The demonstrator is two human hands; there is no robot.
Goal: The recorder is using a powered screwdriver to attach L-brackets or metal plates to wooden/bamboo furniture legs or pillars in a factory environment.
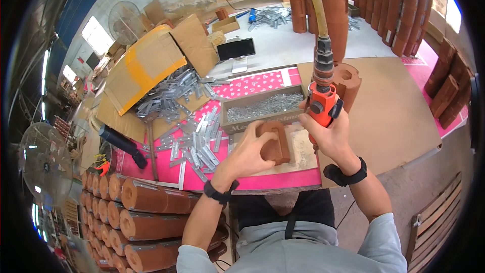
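Head view shows the left hand (248, 154) wrapped around a reddish-brown block (275, 144), thumb and fingers spread across its near and far parts. The block sits close to the table's near edge, on a pale board (303, 155). The right hand (332, 134) grips an orange power driver (322, 102) by its body; the bit points down, to the right of the block and apart from it. A yellowish hose (314, 0) runs up from the driver's top end.

Just beyond the block lies a shallow rectangular tray (237, 126), its floor covered with small silvery fasteners (265, 107); they look like screws, though they are too small to be sure. To its left, an open cardboard box (151, 65) with yellow tape lies tipped, and flat metal plates (174, 91) spill from its mouth. More loose plates (202, 146) lie scattered on the pink covering (164, 174), between the box and the left hand. Farther back stands a small open carton (226, 25), its contents hard to make out.

A brown cylinder (348, 83) stands behind the driver, and a stack of similar cylinders (156, 197) fills the area below the table's left side.
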